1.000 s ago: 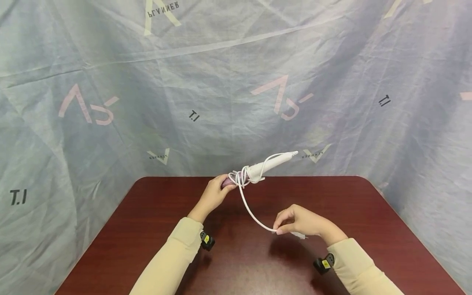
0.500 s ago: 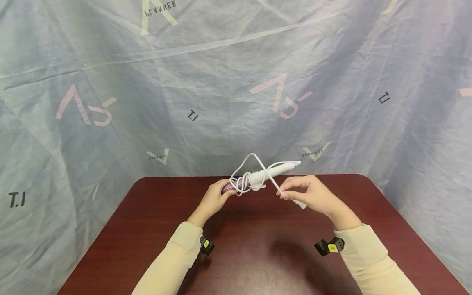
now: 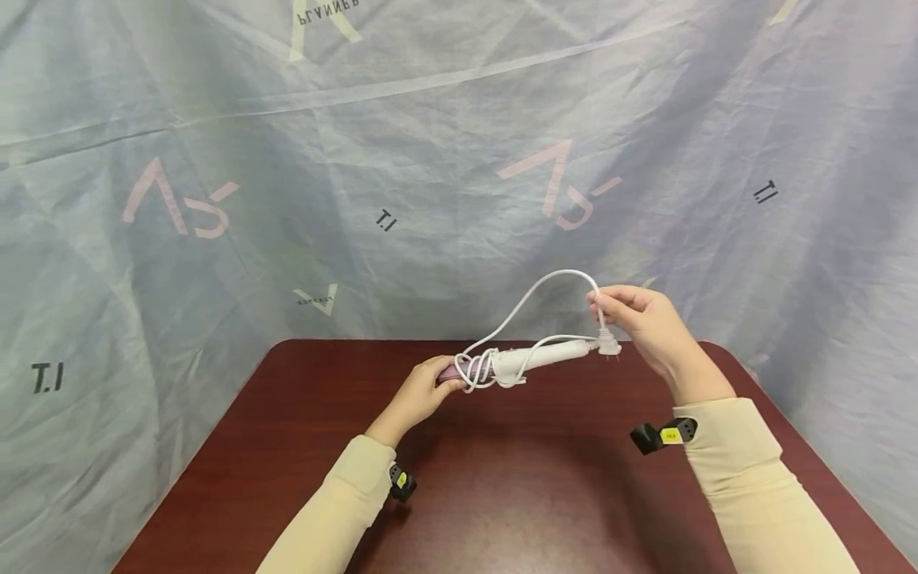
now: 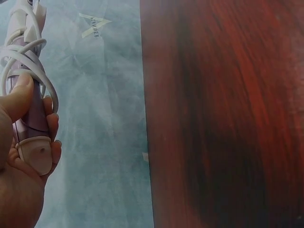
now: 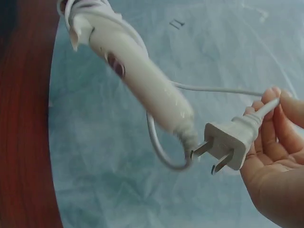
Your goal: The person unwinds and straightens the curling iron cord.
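The white and purple wand [image 3: 548, 355] is up in the air over the dark red tabletop [image 3: 466, 494], tilted a little, with its white handle end higher. The left hand [image 3: 421, 392] has its grip wrapped round the wand's purple end, thumb on top. White cord [image 3: 527, 296] is wound in messy loops round the wand's purple part, and one long piece makes a big arch above the wand. The right hand [image 3: 656, 328] is past the wand's handle end, its grip pinching the cord just above the plug [image 3: 609, 343]. The plug hangs right by that end of the wand, its two metal prongs [image 5: 203, 149] sticking out—I can't tell if they touch it. A gray cloth [image 3: 445, 143] hangs behind the wand.
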`<state>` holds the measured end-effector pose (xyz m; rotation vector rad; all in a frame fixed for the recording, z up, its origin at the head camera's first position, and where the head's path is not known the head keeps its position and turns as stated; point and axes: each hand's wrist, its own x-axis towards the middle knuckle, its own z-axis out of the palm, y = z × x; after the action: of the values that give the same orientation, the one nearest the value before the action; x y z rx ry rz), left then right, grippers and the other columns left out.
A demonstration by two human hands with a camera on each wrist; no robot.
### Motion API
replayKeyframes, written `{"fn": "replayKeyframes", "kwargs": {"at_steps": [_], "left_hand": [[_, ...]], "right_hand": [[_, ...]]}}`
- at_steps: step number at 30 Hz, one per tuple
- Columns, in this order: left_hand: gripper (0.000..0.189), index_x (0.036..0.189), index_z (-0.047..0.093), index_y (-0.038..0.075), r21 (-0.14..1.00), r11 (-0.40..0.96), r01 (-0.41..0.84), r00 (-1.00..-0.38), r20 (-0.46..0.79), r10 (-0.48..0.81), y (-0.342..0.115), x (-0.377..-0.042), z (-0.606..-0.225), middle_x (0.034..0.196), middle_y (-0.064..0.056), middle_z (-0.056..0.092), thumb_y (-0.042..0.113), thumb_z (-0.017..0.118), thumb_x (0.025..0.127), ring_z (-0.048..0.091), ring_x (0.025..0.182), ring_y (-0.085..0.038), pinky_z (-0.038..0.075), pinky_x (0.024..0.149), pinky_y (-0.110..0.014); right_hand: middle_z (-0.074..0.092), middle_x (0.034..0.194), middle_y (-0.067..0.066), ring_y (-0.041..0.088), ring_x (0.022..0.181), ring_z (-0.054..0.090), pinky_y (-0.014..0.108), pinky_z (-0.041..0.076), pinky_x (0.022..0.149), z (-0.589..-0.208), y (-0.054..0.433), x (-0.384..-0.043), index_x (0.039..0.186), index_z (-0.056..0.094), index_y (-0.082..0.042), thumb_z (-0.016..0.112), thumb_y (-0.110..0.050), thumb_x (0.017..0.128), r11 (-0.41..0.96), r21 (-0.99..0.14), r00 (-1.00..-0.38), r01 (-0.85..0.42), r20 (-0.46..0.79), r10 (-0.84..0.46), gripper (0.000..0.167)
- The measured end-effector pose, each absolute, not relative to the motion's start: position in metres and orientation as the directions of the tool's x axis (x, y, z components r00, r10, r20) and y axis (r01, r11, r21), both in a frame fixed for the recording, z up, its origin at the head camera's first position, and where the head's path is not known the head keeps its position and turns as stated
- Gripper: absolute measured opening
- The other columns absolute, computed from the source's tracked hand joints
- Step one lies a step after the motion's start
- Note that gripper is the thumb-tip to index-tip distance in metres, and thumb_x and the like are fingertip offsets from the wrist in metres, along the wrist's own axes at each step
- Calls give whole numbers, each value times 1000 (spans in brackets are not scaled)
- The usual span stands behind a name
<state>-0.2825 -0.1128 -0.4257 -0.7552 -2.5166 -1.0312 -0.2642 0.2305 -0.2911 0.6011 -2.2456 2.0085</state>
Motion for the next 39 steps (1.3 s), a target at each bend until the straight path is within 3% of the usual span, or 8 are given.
{"fn": "replayKeyframes", "kwargs": {"at_steps": [4,13,18,24,29,34,39], "left_hand": [[34,116,65,4,556,593,583,-809,466,358,-111,-278,-427,111,-10,68,18,72,85,62,102,-22,49,91,-40],[35,117,64,3,565,564,602,-797,472,378,-110,-272,-425,111,-10,68,15,73,85,62,101,-20,49,91,-39],[35,118,64,2,573,554,604,-796,475,376,-110,-270,-418,113,-12,67,15,73,86,62,102,-21,49,91,-40],[35,118,64,3,593,537,601,-799,469,376,-108,-269,-413,113,-11,67,15,72,86,62,101,-21,50,91,-39],[32,117,64,1,594,526,609,-793,481,375,-105,-268,-407,111,-12,67,7,70,86,61,98,-20,50,88,-37],[32,117,63,-1,601,512,614,-788,494,367,-103,-271,-395,110,-15,66,1,66,86,59,93,-20,50,83,-34],[29,117,64,1,610,508,608,-793,498,351,-103,-275,-381,107,-14,67,7,68,89,58,89,-18,50,78,-31]], "right_hand": [[71,94,-7,6,83,64,17,51,79,-298,242,-269,101,70,-12,61,-15,95,-34,-964,-939,-264,265,-218,11],[68,86,-15,0,77,57,13,47,72,-328,249,-282,97,67,-16,56,-14,98,-82,-984,-982,-158,165,-93,12],[60,73,-18,1,70,51,15,44,63,-348,249,-288,102,64,-14,58,-17,97,78,-985,-986,-153,157,61,9],[58,64,-20,-3,59,49,16,42,53,-372,253,-292,112,65,-4,65,-26,93,280,-948,-960,-149,207,191,29],[63,67,-13,4,57,50,23,41,50,-387,260,-289,116,67,-2,68,-25,91,510,-849,-966,-136,229,124,34],[74,87,8,12,73,62,27,48,64,-398,262,-286,108,73,-7,72,-30,88,678,-701,-965,-221,256,-51,31],[73,82,5,13,74,61,31,47,67,-409,263,-283,95,75,-8,75,-23,84,723,-637,-962,-267,219,-163,18]]}}
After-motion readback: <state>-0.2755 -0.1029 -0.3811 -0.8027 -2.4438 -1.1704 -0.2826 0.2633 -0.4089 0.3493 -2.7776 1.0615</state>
